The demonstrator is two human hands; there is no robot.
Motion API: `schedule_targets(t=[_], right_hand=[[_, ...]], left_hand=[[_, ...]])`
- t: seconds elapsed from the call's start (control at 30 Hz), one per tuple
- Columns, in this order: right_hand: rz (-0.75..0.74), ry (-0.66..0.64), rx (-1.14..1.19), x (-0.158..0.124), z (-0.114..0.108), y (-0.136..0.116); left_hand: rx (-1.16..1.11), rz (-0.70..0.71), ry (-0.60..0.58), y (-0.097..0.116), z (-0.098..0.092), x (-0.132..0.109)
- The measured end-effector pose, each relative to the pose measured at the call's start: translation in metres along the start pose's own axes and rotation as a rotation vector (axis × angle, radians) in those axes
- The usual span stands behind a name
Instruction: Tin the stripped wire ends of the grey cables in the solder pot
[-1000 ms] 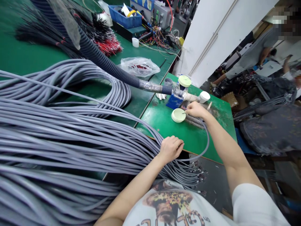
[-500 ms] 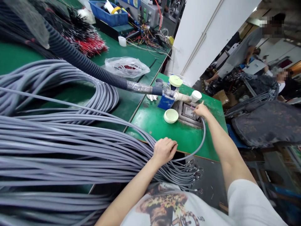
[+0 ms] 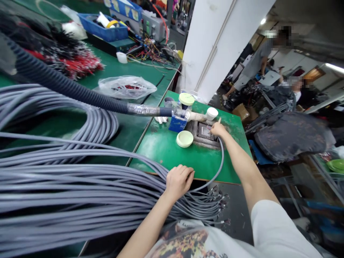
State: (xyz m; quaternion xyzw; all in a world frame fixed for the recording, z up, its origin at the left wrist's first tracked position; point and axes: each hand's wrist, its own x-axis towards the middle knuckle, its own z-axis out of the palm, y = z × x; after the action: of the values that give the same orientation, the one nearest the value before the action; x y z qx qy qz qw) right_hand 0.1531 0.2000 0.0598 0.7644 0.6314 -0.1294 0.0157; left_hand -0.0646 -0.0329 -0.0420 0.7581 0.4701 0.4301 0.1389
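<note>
My right hand [image 3: 218, 129] pinches the end of a grey cable [image 3: 221, 157] over a square, dirty metal solder pot [image 3: 205, 140] with a shiny patch in its middle. The held tip is too small to make out clearly. From that hand the cable curves down toward my left hand [image 3: 177, 182], whose fingers curl over the thick bundle of grey cables [image 3: 113, 186] at the green board's front edge. Stripped cable ends [image 3: 220, 200] fan out below my left wrist. Close to the pot are a pale green round tub [image 3: 185, 139] and a white cup [image 3: 212, 113].
A ribbed dark hose [image 3: 80, 91] crosses from the left to a nozzle [image 3: 197, 116] beside the pot, resting by a blue block [image 3: 177, 123]. A yellow-lidded jar [image 3: 186, 99], a plastic bag [image 3: 127, 87] and a blue bin [image 3: 103, 28] stand farther back. People are beyond the white pillar [image 3: 212, 43].
The whole view has shifted, so the bench and both hands appear farther left. My right hand stays at the pot with the cable, and my left hand remains on the bundle.
</note>
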Motion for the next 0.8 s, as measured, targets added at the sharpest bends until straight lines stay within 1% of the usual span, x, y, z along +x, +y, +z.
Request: schedule_targets(t=[0.07, 0.13, 0.2, 0.27, 0.3, 0.37, 0.4, 0.47, 0.53, 0.6, 0.7, 0.8], right_hand=[[-0.014, 0.011, 0.113, -0.012, -0.009, 0.0], [-0.054, 0.006, 0.261, -0.032, -0.019, 0.001], [-0.109, -0.019, 0.43, -0.062, -0.025, 0.002], [-0.162, -0.053, 0.586, -0.101, -0.025, 0.001], [-0.183, -0.071, 0.655, -0.121, -0.023, 0.0], [-0.219, -0.119, 0.794, -0.161, -0.011, -0.006], [-0.241, -0.199, 0.976, -0.179, -0.003, -0.009], [-0.242, -0.307, 1.216, -0.207, 0.015, -0.017], [-0.243, -0.343, 1.341, -0.225, 0.031, -0.025], [-0.24, -0.334, 1.417, -0.234, 0.042, -0.031], [-0.226, -0.331, 1.504, -0.24, 0.048, -0.035], [-0.252, -0.36, 1.52, -0.246, 0.049, -0.033]], left_hand=[[-0.002, 0.01, -0.002, -0.001, 0.0, 0.0], [-0.004, 0.02, -0.006, -0.001, -0.001, 0.0], [-0.031, 0.024, -0.003, -0.001, -0.002, 0.0], [-0.128, -0.003, 0.024, 0.0, -0.005, 0.002], [-0.214, -0.037, 0.051, 0.002, -0.005, 0.003], [-0.458, -0.164, 0.126, 0.006, -0.005, 0.006], [-0.604, -0.249, 0.157, 0.01, -0.004, 0.008], [-0.898, -0.419, 0.189, 0.019, -0.001, 0.013], [-1.132, -0.544, 0.223, 0.031, 0.004, 0.016], [-1.266, -0.6, 0.284, 0.042, 0.006, 0.017], [-1.324, -0.602, 0.345, 0.054, 0.006, 0.017], [-1.26, -0.577, 0.381, 0.055, -0.002, 0.015]])
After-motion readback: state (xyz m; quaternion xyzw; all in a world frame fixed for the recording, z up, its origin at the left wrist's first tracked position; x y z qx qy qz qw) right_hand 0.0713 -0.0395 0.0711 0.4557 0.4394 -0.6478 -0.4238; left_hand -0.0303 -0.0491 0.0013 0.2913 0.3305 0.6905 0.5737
